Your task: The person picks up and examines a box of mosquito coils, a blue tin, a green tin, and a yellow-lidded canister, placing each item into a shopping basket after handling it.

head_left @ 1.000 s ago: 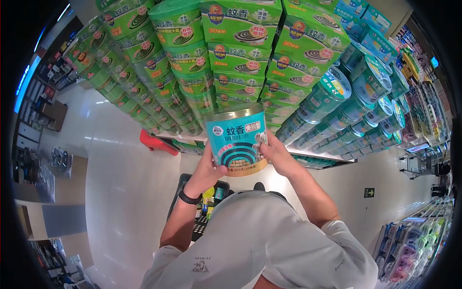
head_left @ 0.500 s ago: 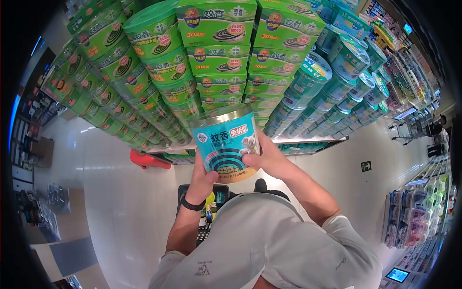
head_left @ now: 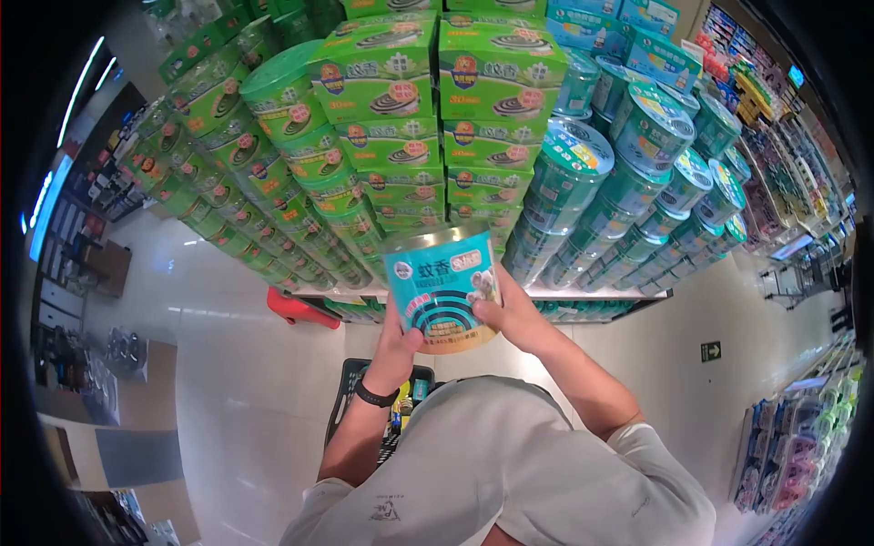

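Observation:
Between my two hands is a blue-green tin of mosquito coils (head_left: 442, 291) with a silver rim and a gold-coloured base. Its printed front, with dark coil rings, faces up toward me. My left hand (head_left: 397, 341) grips the tin's lower left side, thumb near the base; a dark band circles that wrist. On the opposite side, my right hand (head_left: 507, 309) is wrapped round the tin with its thumb on the front. The fingers behind the tin are hidden. The tin is held in front of the stacked shelf, above the floor.
Green mosquito coil boxes (head_left: 373, 77) are stacked ahead, with teal tubs (head_left: 572, 150) to the right. A dark shopping basket (head_left: 350, 382) holding several items is below my left arm. Something red (head_left: 305, 309) sits at the display's left foot. Another shelf (head_left: 783, 446) stands at right.
The view has shifted, so the stacks ahead sit lower in it. The tin stays in both hands, appearing slightly lower and further right.

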Demonstrator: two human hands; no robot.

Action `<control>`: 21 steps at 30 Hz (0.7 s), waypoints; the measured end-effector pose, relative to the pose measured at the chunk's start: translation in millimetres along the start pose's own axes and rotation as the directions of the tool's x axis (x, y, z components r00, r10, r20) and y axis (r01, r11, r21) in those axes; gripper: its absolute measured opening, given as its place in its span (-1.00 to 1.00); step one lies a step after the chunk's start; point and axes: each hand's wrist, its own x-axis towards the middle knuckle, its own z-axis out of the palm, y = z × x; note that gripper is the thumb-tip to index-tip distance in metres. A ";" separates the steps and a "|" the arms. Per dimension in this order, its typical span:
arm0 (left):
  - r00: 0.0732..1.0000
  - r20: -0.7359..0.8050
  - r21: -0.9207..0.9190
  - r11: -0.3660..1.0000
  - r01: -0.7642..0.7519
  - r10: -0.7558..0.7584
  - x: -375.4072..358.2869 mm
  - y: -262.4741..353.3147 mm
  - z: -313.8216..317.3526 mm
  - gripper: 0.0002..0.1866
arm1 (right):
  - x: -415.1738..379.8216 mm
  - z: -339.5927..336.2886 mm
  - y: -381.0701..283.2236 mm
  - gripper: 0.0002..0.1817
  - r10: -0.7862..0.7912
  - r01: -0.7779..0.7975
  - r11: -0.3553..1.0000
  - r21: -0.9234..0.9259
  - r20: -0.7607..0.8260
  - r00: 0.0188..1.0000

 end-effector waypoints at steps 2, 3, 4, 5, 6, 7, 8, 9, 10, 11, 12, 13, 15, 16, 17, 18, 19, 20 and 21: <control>0.999 0.032 0.046 0.999 -0.025 0.024 -0.7 -14.2 3.5 0.09 | -10.9 -12.3 7.6 -0.13 0.033 -0.032 0.999 0.035 -0.008 0.999; 0.999 0.041 0.028 1.000 -0.011 0.010 -2.5 -17.5 7.2 0.06 | -15.4 -18.7 12.7 -0.10 0.030 -0.030 0.998 0.060 -0.003 1.000; 0.999 0.054 0.007 1.000 0.009 -0.010 -4.7 -19.7 11.6 0.03 | -19.1 -22.8 16.2 -0.06 0.036 -0.036 0.999 0.041 -0.005 0.999; 0.999 0.030 0.019 1.000 -0.013 0.012 -8.2 -21.6 16.1 0.03 | -22.4 -30.6 24.6 -0.05 0.027 -0.028 0.998 0.061 0.024 0.999; 1.000 0.020 0.000 1.000 0.010 -0.010 -10.4 -23.8 20.9 0.01 | -23.2 -35.3 26.7 -0.05 0.018 -0.022 0.997 0.081 0.043 0.999; 0.999 0.018 -0.021 0.999 0.035 -0.034 -9.6 -25.1 23.6 -0.02 | -23.4 -40.2 28.4 -0.05 0.012 -0.017 0.997 0.081 0.059 0.998; 0.999 0.011 -0.018 0.999 0.032 -0.031 -10.6 -26.4 25.8 -0.02 | -27.0 -44.0 30.6 -0.05 0.055 -0.061 0.992 0.107 0.058 0.997; 0.999 0.006 -0.022 0.999 0.034 -0.034 -11.6 -27.7 27.6 -0.05 | -29.3 -46.4 30.5 -0.05 0.099 -0.106 0.986 0.132 0.053 0.994; 0.999 0.003 -0.026 0.999 0.036 -0.036 -11.4 -28.4 28.8 -0.08 | -29.1 -50.2 31.6 -0.05 0.098 -0.105 0.986 0.132 0.054 0.994; 0.999 0.004 -0.025 0.999 0.037 -0.037 -12.2 -28.7 30.3 -0.08 | -29.3 -54.0 34.5 -0.05 0.127 -0.134 0.979 0.151 0.056 0.990; 0.999 -0.004 -0.034 0.999 0.034 -0.034 -13.5 -28.8 32.0 -0.09 | -30.3 -54.3 33.9 -0.05 0.156 -0.164 0.972 0.170 0.057 0.986; 0.999 -0.008 -0.044 0.999 0.031 -0.031 -13.4 -28.9 33.3 -0.11 | -30.9 -53.6 32.4 -0.05 0.155 -0.161 0.972 0.171 0.051 0.987; 0.999 0.004 -0.074 0.997 0.034 -0.034 -13.7 -30.9 32.2 -0.11 | -29.8 -50.5 27.2 -0.07 0.109 -0.126 0.973 0.191 0.098 0.989; 0.999 0.007 -0.106 0.994 0.042 -0.041 -14.0 -31.8 32.1 -0.12 | -31.4 -50.5 26.2 -0.07 0.107 -0.120 0.974 0.191 0.078 0.991; 0.998 0.023 -0.109 0.993 0.053 -0.051 -14.7 -32.6 32.1 -0.12 | -33.0 -50.1 25.7 -0.08 0.103 -0.116 0.975 0.191 0.081 0.991; 0.998 0.020 -0.095 0.994 0.053 -0.052 -14.5 -29.2 33.4 -0.12 | -32.0 -49.6 24.8 -0.08 0.095 -0.111 0.976 0.189 0.088 0.991; 0.998 0.015 -0.081 0.995 0.054 -0.053 -15.0 -26.7 33.0 -0.12 | -30.9 -47.9 24.2 -0.09 0.090 -0.107 0.976 0.190 0.097 0.991; 0.998 0.027 -0.082 0.995 0.064 -0.062 -14.8 -25.7 31.5 -0.12 | -30.7 -46.3 23.2 -0.09 0.089 -0.103 0.976 0.191 0.082 0.993; 0.998 0.052 -0.073 0.996 0.044 -0.040 -12.5 -23.5 31.5 -0.12 | -31.1 -45.5 21.5 -0.10 0.078 -0.092 0.977 0.193 0.082 0.994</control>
